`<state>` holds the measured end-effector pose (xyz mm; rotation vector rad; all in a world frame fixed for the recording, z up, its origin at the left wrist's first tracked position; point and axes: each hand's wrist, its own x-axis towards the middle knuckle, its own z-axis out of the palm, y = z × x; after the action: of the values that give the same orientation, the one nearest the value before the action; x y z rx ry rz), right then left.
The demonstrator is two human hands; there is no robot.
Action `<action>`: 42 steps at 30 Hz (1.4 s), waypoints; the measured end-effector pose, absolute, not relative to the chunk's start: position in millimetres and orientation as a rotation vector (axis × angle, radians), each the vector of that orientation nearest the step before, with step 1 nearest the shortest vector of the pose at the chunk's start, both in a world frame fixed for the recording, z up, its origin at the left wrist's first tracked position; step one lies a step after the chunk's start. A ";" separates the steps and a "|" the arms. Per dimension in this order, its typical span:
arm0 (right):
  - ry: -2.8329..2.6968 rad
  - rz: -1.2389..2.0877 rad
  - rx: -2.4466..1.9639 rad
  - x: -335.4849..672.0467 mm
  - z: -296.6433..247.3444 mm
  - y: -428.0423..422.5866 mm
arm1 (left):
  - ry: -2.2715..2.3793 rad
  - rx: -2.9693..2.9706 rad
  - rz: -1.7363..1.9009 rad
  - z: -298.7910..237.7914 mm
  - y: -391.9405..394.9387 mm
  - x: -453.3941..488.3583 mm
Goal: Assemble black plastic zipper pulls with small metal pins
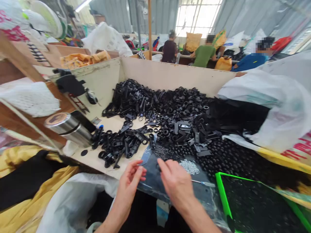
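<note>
My left hand (131,179) is loosely curled above the table's near edge, thumb and fingers apart, and I see nothing in it. To its right, my right hand (175,179) reaches over a dark mat (153,174), its fingers pressed together; a small dark bit shows by the fingertips, too hidden to name. Just past it lie small metal pins (190,167) and a heap of tiny dark screw-like pieces (161,152). A screwdriver (203,183) rests to the right of that hand. Beyond the left hand is a pile of black plastic parts with ringed ends (128,140).
Larger heaps of black parts (136,97) fill the walled table's back. Round black pieces (225,155) spread at right, near a green-rimmed tray (220,191) and a white sack (282,106). A steel flask (70,127) stands left. Several people sit beyond the back wall (179,69).
</note>
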<state>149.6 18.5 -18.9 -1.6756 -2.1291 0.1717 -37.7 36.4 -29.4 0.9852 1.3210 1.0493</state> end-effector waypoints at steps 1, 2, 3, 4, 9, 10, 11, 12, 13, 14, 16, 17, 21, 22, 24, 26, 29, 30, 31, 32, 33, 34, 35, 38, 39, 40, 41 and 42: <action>-2.170 0.180 -1.694 141.8 -25.3 20.2 | 1.349 1.021 1.093 -34.6 37.6 -37.9; -2.191 0.190 -1.708 134.9 -30.8 21.5 | 1.367 1.071 1.123 -39.6 38.8 -37.7; -2.212 0.206 -1.715 129.7 -34.7 22.3 | 1.379 1.137 1.138 -44.2 39.7 -37.3; -2.218 0.234 -1.713 126.7 -36.2 22.3 | 1.386 1.219 1.134 -48.4 40.2 -36.7; -2.160 0.454 -1.561 149.8 -14.3 10.4 | 1.322 1.742 1.058 -53.6 38.1 -25.9; -2.070 0.503 -1.526 160.6 -9.5 6.0 | 1.295 1.826 1.062 -50.0 39.1 -20.2; -1.954 0.533 -1.510 172.2 -6.6 0.8 | 1.259 1.898 1.071 -45.0 41.6 -12.3; -1.838 0.534 -1.529 183.7 -5.9 -4.9 | 1.214 1.961 1.076 -38.9 45.5 -2.0; -1.741 0.502 -1.568 194.3 -7.6 -11.3 | 1.150 2.023 1.064 -32.3 51.1 10.7; -1.674 0.468 -1.617 203.0 -11.3 -18.2 | 1.058 2.089 1.030 -25.9 58.0 25.6; -1.637 0.453 -1.670 212.9 -23.7 -32.6 | 0.862 2.263 0.874 -16.3 74.4 60.1; -1.653 0.466 -1.680 213.6 -31.1 -39.6 | 0.786 2.381 0.783 -14.1 82.8 78.1; -1.798 0.394 -1.670 200.5 -57.3 -59.5 | 0.605 2.628 0.555 -24.4 108.0 137.1; -1.819 0.361 -1.667 196.9 -60.7 -61.9 | 0.583 2.645 0.535 -29.6 111.6 146.2; -1.811 0.352 -1.657 193.6 -62.2 -64.3 | 0.549 2.671 0.498 -38.2 116.0 156.8; -1.746 0.415 -1.635 197.4 -58.3 -64.3 | 0.527 2.674 0.479 -40.8 117.9 158.6; -1.620 0.372 -1.651 215.6 -49.4 -60.3 | 0.536 2.631 0.497 -31.3 117.0 145.8; -1.589 0.306 -1.694 223.8 -47.1 -57.5 | 0.555 2.612 0.514 -25.8 115.4 137.1; -1.569 0.224 -1.753 232.3 -45.3 -53.8 | 0.591 2.576 0.540 -20.1 112.9 126.2; -1.571 0.140 -1.828 240.5 -44.3 -49.2 | 0.637 2.523 0.569 -15.0 109.5 113.1; -1.591 0.071 -1.907 248.0 -43.9 -44.0 | 0.705 2.451 0.603 -10.9 105.2 98.3; -1.623 0.019 -1.978 254.4 -44.1 -38.4 | 0.793 2.319 0.647 -8.2 100.0 82.4; -1.658 -0.014 -2.031 259.4 -44.9 -32.7 | 0.878 2.195 0.674 -7.3 93.8 66.1; -1.716 -0.029 -2.091 266.9 -49.1 -18.4 | 1.075 1.969 0.751 -13.7 71.2 23.6; -1.716 -0.018 -2.092 267.6 -50.7 -15.4 | 1.107 1.933 0.778 -18.0 63.1 13.9; -1.724 -0.014 -2.097 268.0 -52.2 -13.4 | 1.129 1.906 0.807 -22.8 55.3 7.0; -1.740 -0.018 -2.104 268.4 -53.5 -12.3 | 1.146 1.890 0.839 -27.9 48.4 3.1; -1.764 -0.032 -2.114 268.9 -54.7 -11.8 | 1.162 1.889 0.874 -32.8 42.8 1.7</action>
<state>268.9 -11.8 -54.7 -2.1141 -1.7642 -0.0317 1.7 42.8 -32.8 1.8893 1.1622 0.8738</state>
